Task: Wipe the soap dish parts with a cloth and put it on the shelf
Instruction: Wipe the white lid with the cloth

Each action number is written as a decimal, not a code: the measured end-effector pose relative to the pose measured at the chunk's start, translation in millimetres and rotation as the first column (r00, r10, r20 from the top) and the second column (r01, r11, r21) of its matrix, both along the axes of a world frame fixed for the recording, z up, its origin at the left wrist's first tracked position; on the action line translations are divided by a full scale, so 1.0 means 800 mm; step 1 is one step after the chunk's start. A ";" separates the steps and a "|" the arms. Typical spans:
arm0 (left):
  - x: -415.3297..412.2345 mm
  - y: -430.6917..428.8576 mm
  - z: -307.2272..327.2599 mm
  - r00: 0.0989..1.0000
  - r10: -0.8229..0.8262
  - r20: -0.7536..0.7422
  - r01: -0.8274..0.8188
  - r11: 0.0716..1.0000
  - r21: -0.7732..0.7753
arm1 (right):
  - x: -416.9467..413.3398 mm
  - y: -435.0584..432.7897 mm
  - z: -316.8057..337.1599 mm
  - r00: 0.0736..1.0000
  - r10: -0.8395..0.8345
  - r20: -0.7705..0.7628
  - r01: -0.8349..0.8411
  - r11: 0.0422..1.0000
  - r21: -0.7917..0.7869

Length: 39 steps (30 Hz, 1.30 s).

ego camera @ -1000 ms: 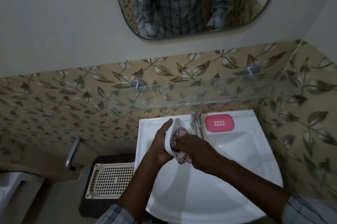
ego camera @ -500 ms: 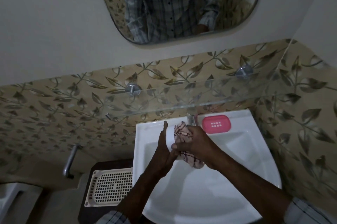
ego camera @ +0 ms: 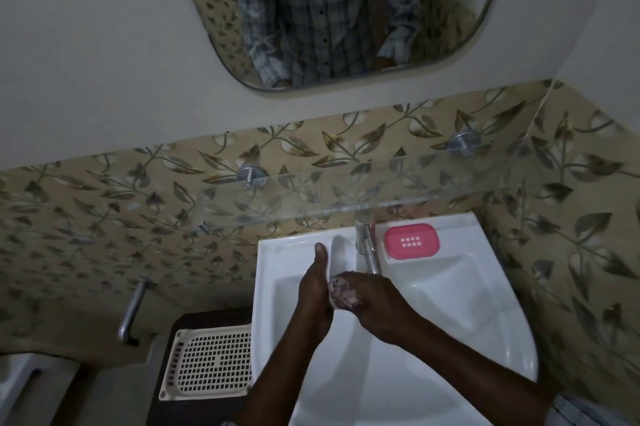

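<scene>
over the white sink (ego camera: 450, 314), the left hand (ego camera: 317, 301) grips the white soap dish part (ego camera: 341, 250) upright; the right hand (ego camera: 375, 302) is closed around a bunched patterned cloth (ego camera: 343, 292), pressing it against that part. farther back, a pink soap dish piece (ego camera: 412, 240) sits beside the tap (ego camera: 367, 245), below the glass shelf (ego camera: 311, 197).

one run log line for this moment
left hand: holds white soap dish part | right hand: rubs cloth on it | pink soap dish part: on sink rim | glass shelf: bare
</scene>
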<state>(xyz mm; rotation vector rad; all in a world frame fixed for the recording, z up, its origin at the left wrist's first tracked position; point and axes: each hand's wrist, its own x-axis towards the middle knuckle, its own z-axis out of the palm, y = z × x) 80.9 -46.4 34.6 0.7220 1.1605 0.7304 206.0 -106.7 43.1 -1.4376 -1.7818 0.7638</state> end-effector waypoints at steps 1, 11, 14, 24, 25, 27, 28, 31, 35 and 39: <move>0.000 -0.006 -0.004 1.000 -0.002 -0.018 0.004 0.996 0.090 | -0.002 0.002 0.005 0.964 -0.107 -0.245 0.053 0.974 -0.218; -0.033 -0.013 -0.009 1.000 0.026 0.013 -0.028 0.987 0.161 | 0.053 -0.012 0.034 0.311 -0.552 -0.773 0.147 0.832 -0.535; -0.039 -0.006 0.002 0.878 0.050 -0.475 0.158 0.909 0.386 | 0.079 -0.021 0.032 0.503 -0.597 -0.624 0.379 0.802 -0.462; -0.015 -0.024 0.007 0.752 0.198 -0.629 0.373 0.659 0.653 | 0.016 0.005 0.006 0.985 -0.125 0.117 0.129 0.991 -0.021; -0.016 -0.028 0.006 0.752 0.183 -0.634 0.383 0.661 0.645 | 0.021 0.003 0.006 0.985 -0.154 0.083 0.158 0.986 -0.045; -0.014 -0.034 -0.001 0.727 0.167 -0.666 0.405 0.678 0.613 | 0.008 -0.001 0.010 0.975 -0.210 0.074 0.206 0.977 0.055; -0.011 -0.035 -0.002 0.707 0.176 -0.685 0.403 0.695 0.595 | -0.005 -0.003 0.014 0.968 -0.215 0.126 0.195 0.968 0.157; -0.007 -0.038 -0.001 0.696 0.216 -0.685 0.352 0.729 0.587 | -0.023 -0.003 0.010 0.933 -0.253 0.258 0.128 0.899 0.418; -0.009 -0.044 0.009 0.715 0.338 -0.612 0.219 0.723 0.655 | -0.033 -0.004 0.013 0.841 -0.525 -0.127 0.507 0.849 -0.150; -0.014 -0.038 0.018 0.713 0.337 -0.615 0.255 0.693 0.674 | -0.049 -0.018 0.014 0.875 -0.477 -0.080 0.482 0.875 0.055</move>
